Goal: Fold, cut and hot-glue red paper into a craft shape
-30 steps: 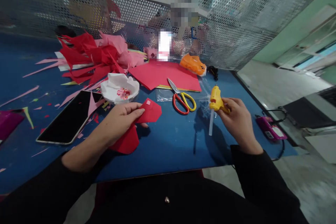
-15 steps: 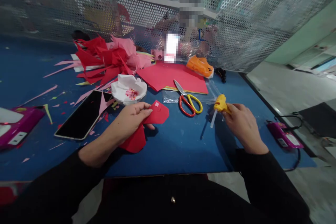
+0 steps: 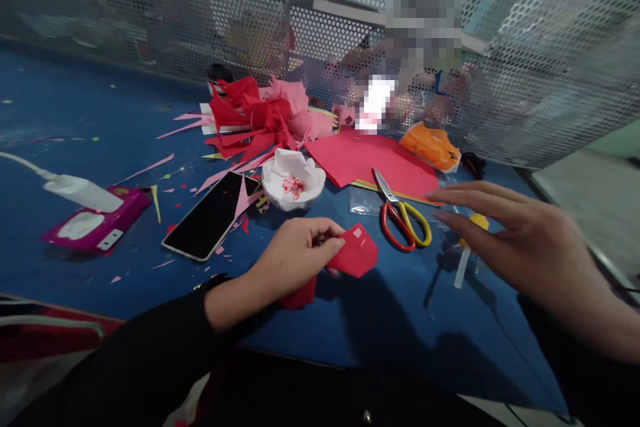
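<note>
My left hand (image 3: pixel 295 257) pinches a piece of red paper (image 3: pixel 359 255) that bears a small pale square near its top edge. More red paper (image 3: pixel 301 295) hangs below that palm, and I cannot tell whether the two are joined. Over the right side of the table, my right hand (image 3: pixel 520 240) is in the air with fingers stretched out and nothing in them. Beneath it a yellow glue gun (image 3: pixel 479 221) rests on the table, partly covered by the hand, its clear glue stick (image 3: pixel 462 269) showing. Scissors (image 3: pixel 400 213) with one red and one yellow handle lie between the hands.
A white paper-lined bowl (image 3: pixel 293 180) holds small pink bits. Beside it lies a phone (image 3: pixel 210 217). Red and pink scraps (image 3: pixel 265 110) pile behind, near red sheets (image 3: pixel 373 157) and an orange packet (image 3: pixel 431 145). A purple power strip (image 3: pixel 100 220) sits left. Perforated metal panels (image 3: pixel 330 33) stand behind.
My right hand has let go of the glue gun and risen above it with fingers spread. My left hand still holds the red paper. The whole view has swung to the left.
</note>
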A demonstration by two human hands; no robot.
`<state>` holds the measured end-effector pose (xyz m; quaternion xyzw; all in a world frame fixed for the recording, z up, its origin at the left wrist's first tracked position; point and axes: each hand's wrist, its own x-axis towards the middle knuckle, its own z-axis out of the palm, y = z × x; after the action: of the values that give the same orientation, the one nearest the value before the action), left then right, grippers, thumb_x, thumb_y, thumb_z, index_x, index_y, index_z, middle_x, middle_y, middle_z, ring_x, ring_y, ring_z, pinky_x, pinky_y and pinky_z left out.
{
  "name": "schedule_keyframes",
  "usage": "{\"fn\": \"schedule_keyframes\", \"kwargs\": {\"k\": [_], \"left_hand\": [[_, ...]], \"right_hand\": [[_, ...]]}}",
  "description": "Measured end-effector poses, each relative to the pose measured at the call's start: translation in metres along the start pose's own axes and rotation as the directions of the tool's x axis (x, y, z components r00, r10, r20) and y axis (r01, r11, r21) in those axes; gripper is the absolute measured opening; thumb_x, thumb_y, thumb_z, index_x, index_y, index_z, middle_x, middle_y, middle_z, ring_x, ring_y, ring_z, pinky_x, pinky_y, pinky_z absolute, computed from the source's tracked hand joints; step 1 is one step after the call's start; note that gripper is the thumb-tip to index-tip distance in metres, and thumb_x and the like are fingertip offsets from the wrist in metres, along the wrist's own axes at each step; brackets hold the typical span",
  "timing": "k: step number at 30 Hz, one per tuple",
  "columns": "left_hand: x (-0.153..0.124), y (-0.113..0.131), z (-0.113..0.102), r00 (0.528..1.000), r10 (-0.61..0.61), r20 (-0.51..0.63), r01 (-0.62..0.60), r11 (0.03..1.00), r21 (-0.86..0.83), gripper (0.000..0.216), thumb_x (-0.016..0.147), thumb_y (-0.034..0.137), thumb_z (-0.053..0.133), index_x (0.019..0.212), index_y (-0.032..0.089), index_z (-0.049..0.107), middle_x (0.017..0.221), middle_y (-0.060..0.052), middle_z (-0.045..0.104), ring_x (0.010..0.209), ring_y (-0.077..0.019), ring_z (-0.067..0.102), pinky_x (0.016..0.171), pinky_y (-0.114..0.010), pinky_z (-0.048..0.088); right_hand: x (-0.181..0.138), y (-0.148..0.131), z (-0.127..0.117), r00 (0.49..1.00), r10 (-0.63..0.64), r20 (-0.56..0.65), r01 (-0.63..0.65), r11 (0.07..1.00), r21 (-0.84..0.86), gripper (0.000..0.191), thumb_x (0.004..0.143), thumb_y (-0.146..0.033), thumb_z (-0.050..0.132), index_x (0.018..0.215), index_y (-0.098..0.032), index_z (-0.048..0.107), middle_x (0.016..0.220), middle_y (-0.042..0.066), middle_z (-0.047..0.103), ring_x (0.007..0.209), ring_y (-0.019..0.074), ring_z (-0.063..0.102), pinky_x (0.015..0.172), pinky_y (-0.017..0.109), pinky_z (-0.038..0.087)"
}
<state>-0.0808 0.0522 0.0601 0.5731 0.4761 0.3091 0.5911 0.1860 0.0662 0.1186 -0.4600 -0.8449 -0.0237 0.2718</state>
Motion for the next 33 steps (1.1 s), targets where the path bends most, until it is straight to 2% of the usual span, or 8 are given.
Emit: {"fn": "schedule_keyframes", "kwargs": {"k": [4,8,11,19,26,33], "left_hand": [[0.0,0.0,-0.001,1.0,0.008,-0.008,-0.008,0.998,0.056,0.019,0.084,0.024,0.053,0.085,0.017,0.071,0.07,-0.002,0.071,0.065,-0.0144,0.067,0.064,-0.026,0.05],[0.002,-0.005,0.0,0.997,-0.068,-0.03,0.067,0.997,-0.024,0.017,0.08,0.021,0.053,0.084,0.017,0.069,0.074,-0.002,0.071,0.067,-0.0161,0.069,0.062,-0.026,0.052],[0.002,-0.01,-0.001,0.998,-0.044,-0.047,0.045,0.999,0.014,0.019,0.083,0.026,0.054,0.086,0.018,0.071,0.074,-0.001,0.071,0.068,-0.0152,0.068,0.063,-0.026,0.052],[-0.002,-0.007,-0.001,0.999,-0.018,-0.033,0.024,0.986,0.163,0.025,0.087,0.028,0.052,0.091,0.024,0.077,0.072,0.001,0.074,0.065,-0.0148,0.065,0.058,-0.024,0.046],[-0.002,-0.01,0.001,0.999,-0.024,-0.04,0.031,0.982,0.188,0.024,0.087,0.027,0.053,0.092,0.028,0.077,0.075,0.003,0.075,0.066,-0.0142,0.065,0.059,-0.024,0.045],[-0.002,-0.011,0.001,0.998,-0.018,-0.057,0.029,0.978,0.208,0.024,0.087,0.027,0.053,0.09,0.028,0.077,0.076,0.002,0.076,0.07,-0.0154,0.067,0.058,-0.024,0.044]], "right_hand": [[0.062,-0.014,0.037,0.971,-0.222,0.089,0.209,0.969,0.134,0.017,0.094,-0.03,0.06,0.098,-0.025,0.075,0.096,0.002,0.077,0.086,0.0198,0.071,0.074,0.033,0.055],[0.106,-0.027,0.079,0.916,-0.336,0.219,0.306,0.938,0.162,0.018,0.093,-0.019,0.058,0.093,-0.02,0.076,0.094,0.006,0.077,0.087,0.0206,0.07,0.078,0.033,0.051],[0.126,-0.033,0.105,0.88,-0.386,0.278,0.361,0.922,0.137,0.019,0.094,-0.018,0.058,0.091,-0.019,0.076,0.093,0.007,0.076,0.084,0.0199,0.068,0.075,0.033,0.045],[0.146,-0.03,0.146,0.86,-0.351,0.371,0.353,0.933,0.063,0.018,0.091,-0.016,0.06,0.089,-0.018,0.077,0.089,0.007,0.073,0.082,0.0198,0.063,0.071,0.033,0.037],[0.153,-0.033,0.166,0.852,-0.364,0.377,0.39,0.921,0.006,0.022,0.091,-0.016,0.056,0.087,-0.017,0.078,0.086,0.009,0.07,0.077,0.0196,0.057,0.066,0.034,0.031],[0.161,-0.04,0.175,0.817,-0.406,0.408,0.456,0.889,-0.028,0.024,0.086,-0.008,0.054,0.089,-0.016,0.077,0.087,0.009,0.068,0.075,0.0189,0.053,0.065,0.034,0.028]]}}
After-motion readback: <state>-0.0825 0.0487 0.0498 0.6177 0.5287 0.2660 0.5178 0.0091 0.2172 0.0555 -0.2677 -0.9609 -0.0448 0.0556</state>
